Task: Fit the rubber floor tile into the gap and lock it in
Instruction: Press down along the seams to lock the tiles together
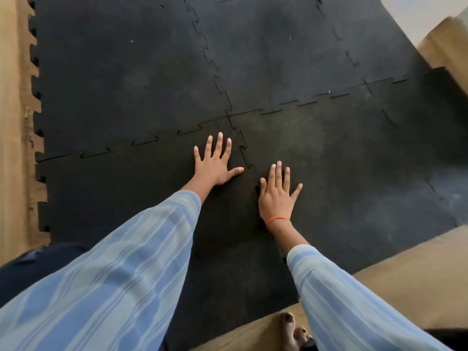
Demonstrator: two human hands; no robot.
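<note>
Left hand [215,165] and right hand [277,196] are laid flat, fingers spread, astride the toothed seam [244,153], so the rubber tile [342,160] is pressed home.

Tan wooden floor [12,122] borders the dark matting on the left, lower right and upper right.

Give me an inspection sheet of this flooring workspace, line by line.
Surface: wooden floor, bare at left and lower right.
Job's things: black interlocking rubber floor tiles laid flat; jigsaw seam runs between the hands.
Clutter: nothing seen.
Grippers: left hand and right hand both flat, fingers spread, palms on tiles either side of the seam.
Cables: nothing seen.
Surroundings: striped blue sleeves, orange wrist thread, bare toes at the bottom edge.
</note>
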